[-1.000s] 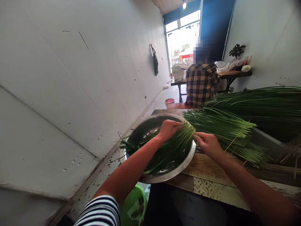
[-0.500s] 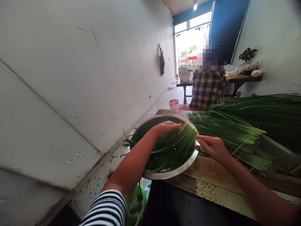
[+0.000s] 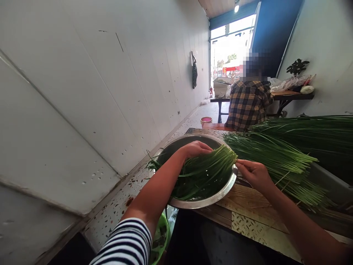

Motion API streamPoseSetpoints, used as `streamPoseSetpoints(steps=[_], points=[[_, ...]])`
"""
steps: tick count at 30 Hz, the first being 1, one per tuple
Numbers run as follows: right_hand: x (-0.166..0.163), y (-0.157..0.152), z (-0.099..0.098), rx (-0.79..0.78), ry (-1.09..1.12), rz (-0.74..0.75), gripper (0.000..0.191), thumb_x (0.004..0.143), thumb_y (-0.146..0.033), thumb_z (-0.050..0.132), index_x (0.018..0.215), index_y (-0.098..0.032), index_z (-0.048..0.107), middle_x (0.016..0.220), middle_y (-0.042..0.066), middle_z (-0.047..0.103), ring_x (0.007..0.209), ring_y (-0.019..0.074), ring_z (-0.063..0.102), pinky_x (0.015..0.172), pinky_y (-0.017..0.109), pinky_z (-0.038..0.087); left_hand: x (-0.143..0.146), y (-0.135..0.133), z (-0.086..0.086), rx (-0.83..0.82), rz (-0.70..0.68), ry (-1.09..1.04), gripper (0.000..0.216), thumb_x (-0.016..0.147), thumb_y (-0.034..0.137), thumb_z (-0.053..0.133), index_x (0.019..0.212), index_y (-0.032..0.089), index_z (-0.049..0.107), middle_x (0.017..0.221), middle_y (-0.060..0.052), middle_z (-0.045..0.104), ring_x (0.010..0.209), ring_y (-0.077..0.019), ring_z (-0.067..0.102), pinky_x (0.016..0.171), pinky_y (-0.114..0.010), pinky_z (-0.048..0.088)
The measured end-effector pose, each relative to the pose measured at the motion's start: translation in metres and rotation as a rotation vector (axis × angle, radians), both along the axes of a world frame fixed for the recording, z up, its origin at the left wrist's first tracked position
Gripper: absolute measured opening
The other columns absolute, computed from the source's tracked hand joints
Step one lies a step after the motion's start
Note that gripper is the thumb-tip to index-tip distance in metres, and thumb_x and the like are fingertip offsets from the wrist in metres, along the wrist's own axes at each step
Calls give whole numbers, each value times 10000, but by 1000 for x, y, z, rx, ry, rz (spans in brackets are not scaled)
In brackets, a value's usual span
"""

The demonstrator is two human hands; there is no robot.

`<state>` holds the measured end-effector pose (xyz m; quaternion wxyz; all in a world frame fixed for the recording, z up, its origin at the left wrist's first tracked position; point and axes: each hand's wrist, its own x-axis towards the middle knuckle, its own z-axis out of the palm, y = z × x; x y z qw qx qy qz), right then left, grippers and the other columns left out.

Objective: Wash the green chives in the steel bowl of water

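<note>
Over the steel bowl (image 3: 210, 200): left hand (image 3: 195, 149), fingers stretched loosely on top of the chive bundle (image 3: 209, 171); thumb hidden, so its grip cannot be told.
Chive bundle: lies across the bowl, cut ends jutting past the right rim.
Right hand (image 3: 255, 173): just beside that rim, fingertips drawn together and touching the cut ends; whether they pinch a stalk cannot be told.
Bowl position: wooden table (image 3: 248, 211), left corner.
Loose chives (image 3: 275, 154): heaped right of the bowl.
Person in plaid shirt (image 3: 248, 105): beyond the table, back turned.
</note>
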<state>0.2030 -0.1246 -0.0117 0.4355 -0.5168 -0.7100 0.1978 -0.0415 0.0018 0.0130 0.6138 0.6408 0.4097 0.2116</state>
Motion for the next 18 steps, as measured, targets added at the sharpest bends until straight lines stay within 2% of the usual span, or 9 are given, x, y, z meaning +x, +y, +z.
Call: streamPoseSetpoints(steps=[2, 6, 12, 18], points=[[0, 1, 0, -2, 6, -9, 318, 837, -369, 527, 914, -159, 753, 755, 40, 735, 617, 166, 648, 544, 252, 495, -2, 2, -2, 29, 19, 32, 358, 507, 324, 837, 816, 163, 756, 728, -47, 713, 607, -119, 604, 614, -252, 496], [-1, 1, 2, -17, 36, -16, 308, 823, -365, 534, 889, -165, 758, 773, 46, 741, 643, 182, 664, 558, 262, 511, -1, 6, -6, 153, 148, 72, 267, 542, 283, 812, 760, 144, 751, 658, -42, 696, 555, -106, 581, 592, -246, 492], [-2, 1, 3, -54, 71, -4, 334, 803, -394, 538, 891, -161, 760, 726, 36, 732, 587, 171, 641, 509, 251, 489, 29, -7, -2, 202, 343, -177, 236, 618, 287, 764, 782, 120, 737, 702, -66, 708, 600, -118, 613, 639, -259, 510], [-1, 2, 1, -21, 35, -18, 322, 821, -385, 522, 891, -178, 759, 740, 20, 733, 602, 157, 633, 540, 242, 480, 49, -26, 9, 218, 436, -181, 171, 630, 251, 751, 755, 135, 744, 706, -56, 711, 622, -126, 615, 663, -265, 509]])
